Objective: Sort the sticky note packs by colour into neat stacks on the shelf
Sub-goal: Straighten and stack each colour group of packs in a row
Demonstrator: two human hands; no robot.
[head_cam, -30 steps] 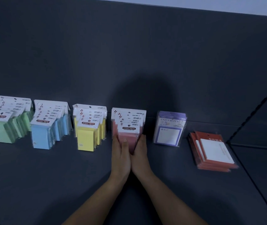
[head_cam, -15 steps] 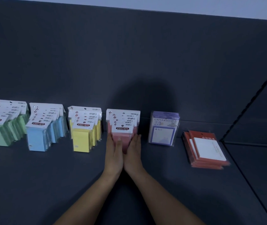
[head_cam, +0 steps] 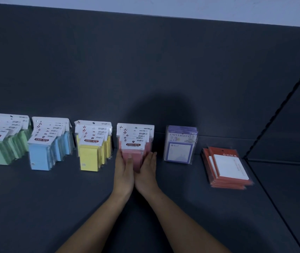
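pink stack pressed between left grip and right grip

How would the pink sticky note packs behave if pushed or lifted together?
The pink sticky note packs stand as a fanned, leaning row, so they would probably shift against each other, not move as one. Their clear wrappers look glossy, likely slippery. Left hand and right hand flanking the sides should steady them.

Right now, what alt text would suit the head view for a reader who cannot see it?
The left hand and right hand press flat against both sides of the pink stack on a dark shelf. Leftward stand the yellow stack, blue stack and green stack; rightward, an upright purple stack and a red stack lying flat.
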